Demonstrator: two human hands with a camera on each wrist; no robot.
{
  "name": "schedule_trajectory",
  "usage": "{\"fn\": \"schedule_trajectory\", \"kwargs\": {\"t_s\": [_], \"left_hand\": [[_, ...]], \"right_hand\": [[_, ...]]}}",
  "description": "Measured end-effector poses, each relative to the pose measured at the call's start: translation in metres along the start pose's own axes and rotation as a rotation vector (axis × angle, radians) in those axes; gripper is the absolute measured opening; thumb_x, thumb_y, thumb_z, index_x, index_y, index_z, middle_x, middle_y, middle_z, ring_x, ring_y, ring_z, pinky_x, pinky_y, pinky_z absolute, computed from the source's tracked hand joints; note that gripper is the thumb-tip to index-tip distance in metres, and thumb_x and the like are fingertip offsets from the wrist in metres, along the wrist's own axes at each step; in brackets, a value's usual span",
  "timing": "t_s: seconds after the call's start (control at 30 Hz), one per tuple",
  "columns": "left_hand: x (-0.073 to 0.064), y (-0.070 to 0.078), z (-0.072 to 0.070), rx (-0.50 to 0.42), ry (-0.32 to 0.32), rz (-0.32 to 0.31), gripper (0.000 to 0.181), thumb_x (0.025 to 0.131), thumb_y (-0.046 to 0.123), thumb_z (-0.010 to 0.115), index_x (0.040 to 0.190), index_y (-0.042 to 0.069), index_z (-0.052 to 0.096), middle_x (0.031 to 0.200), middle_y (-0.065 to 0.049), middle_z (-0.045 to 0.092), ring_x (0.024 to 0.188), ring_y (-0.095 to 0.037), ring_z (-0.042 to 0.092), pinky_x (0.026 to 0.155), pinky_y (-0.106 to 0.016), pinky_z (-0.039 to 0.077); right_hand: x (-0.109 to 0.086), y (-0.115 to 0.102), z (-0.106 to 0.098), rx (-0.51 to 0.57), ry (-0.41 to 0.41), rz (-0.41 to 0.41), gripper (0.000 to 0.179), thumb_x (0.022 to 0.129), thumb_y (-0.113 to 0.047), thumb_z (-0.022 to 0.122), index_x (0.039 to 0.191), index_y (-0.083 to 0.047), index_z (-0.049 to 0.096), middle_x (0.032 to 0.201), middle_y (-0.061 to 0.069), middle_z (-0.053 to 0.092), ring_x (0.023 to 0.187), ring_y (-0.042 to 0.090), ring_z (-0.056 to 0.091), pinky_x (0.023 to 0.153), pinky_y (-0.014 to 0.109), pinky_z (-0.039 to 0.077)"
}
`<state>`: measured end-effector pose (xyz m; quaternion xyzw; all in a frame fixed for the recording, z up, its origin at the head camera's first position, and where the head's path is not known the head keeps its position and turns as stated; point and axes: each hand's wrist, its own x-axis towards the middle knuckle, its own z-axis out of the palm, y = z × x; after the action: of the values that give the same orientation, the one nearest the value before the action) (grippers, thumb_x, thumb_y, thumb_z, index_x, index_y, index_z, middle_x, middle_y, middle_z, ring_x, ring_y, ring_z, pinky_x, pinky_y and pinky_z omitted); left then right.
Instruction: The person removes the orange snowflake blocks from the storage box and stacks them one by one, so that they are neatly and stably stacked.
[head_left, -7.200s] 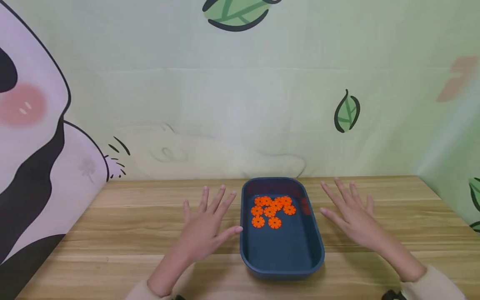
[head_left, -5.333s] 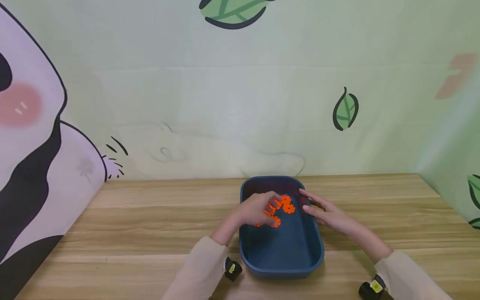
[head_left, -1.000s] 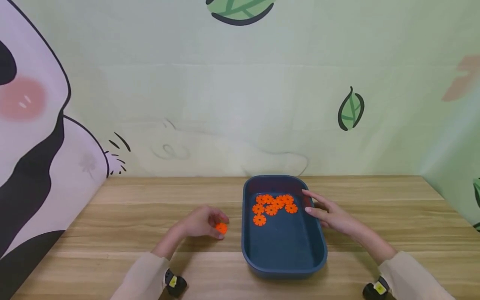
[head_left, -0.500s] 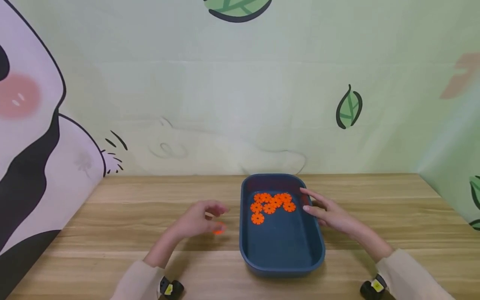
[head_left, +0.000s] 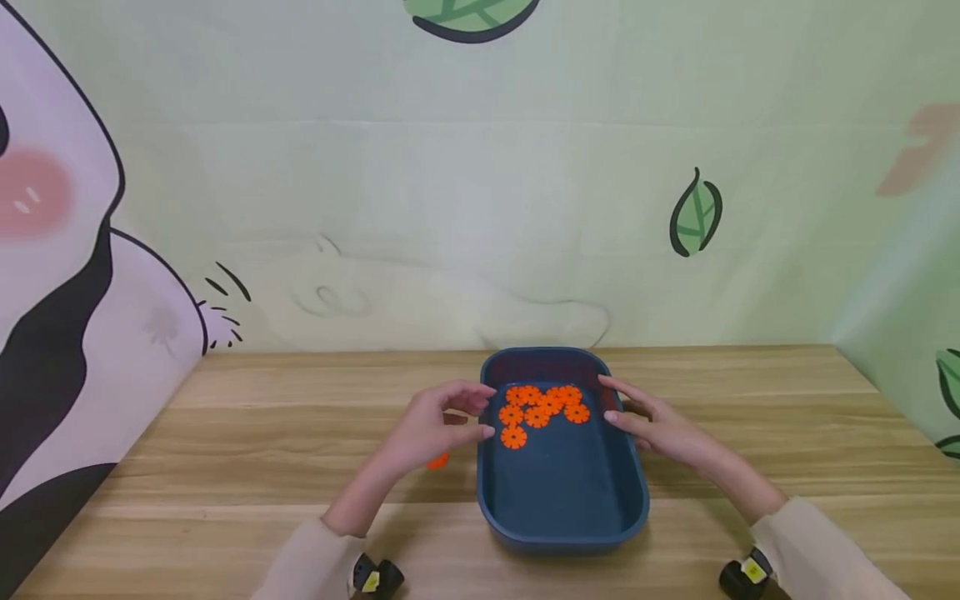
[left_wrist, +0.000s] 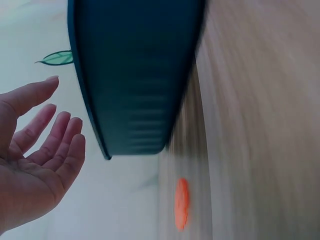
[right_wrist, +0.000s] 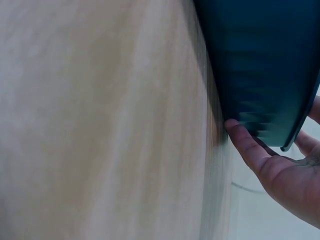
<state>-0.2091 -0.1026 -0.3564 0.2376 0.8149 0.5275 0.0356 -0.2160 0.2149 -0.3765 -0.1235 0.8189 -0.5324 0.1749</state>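
A dark blue plastic tray (head_left: 562, 537) stands on the wooden table, with several orange notched plastic discs (head_left: 537, 416) lying flat toward its far end. My left hand (head_left: 429, 425) is at the tray's left rim, thumb and fingers spread apart with nothing between them. Below that hand, one orange disc (left_wrist: 182, 204) lies on the table left of the tray, partly hidden by the hand in the head view. My right hand (head_left: 667, 429) holds the right rim, thumb and index finger over the edge. In the right wrist view another fingertip (right_wrist: 231, 123) touches the tray's outer wall.
Behind the table (head_left: 300, 475) rises a pale green printed backdrop (head_left: 450, 208) with leaves and a panda figure (head_left: 45, 250). The tray's far end stands close to it. A small black camera (head_left: 377, 577) sits on the left wrist, another (head_left: 744, 577) on the right.
My left hand took one orange disc out of the tray, let it go on the table at the left, then came back right to the tray's rim. The right hand stays on the rim.
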Motion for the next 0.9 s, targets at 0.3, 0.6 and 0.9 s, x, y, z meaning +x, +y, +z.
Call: {"fn": "schedule_trajectory", "kwargs": {"t_s": [0.3, 0.6, 0.9], "left_hand": [[0.013, 0.011, 0.020, -0.001, -0.008, 0.034, 0.041, 0.077, 0.006, 0.071, 0.116, 0.003, 0.058, 0.109, -0.012, 0.062, 0.099, -0.030, 0.057, 0.084, -0.040, 0.048], [0.033, 0.011, 0.037, 0.104, -0.065, 0.062, 0.049, 0.076, 0.009, 0.072, 0.122, 0.003, 0.055, 0.118, -0.014, 0.059, 0.104, -0.027, 0.057, 0.086, -0.039, 0.048], [0.058, 0.013, 0.045, 0.340, -0.176, -0.009, 0.050, 0.077, 0.011, 0.072, 0.124, 0.005, 0.054, 0.124, -0.010, 0.056, 0.107, -0.025, 0.056, 0.087, -0.034, 0.047]], "right_hand": [[0.000, 0.000, 0.001, 0.003, -0.008, -0.010, 0.062, 0.093, -0.032, 0.050, 0.145, -0.016, 0.021, 0.144, 0.033, 0.013, 0.125, 0.046, 0.032, 0.091, 0.050, 0.042], [0.001, -0.001, 0.001, -0.002, -0.014, -0.002, 0.062, 0.094, -0.033, 0.049, 0.146, -0.017, 0.019, 0.145, 0.032, 0.010, 0.127, 0.047, 0.028, 0.091, 0.051, 0.041], [0.001, -0.003, -0.001, -0.017, -0.029, -0.019, 0.064, 0.094, -0.029, 0.050, 0.146, -0.013, 0.017, 0.142, 0.035, 0.018, 0.115, 0.042, 0.043, 0.079, 0.037, 0.048]]}}
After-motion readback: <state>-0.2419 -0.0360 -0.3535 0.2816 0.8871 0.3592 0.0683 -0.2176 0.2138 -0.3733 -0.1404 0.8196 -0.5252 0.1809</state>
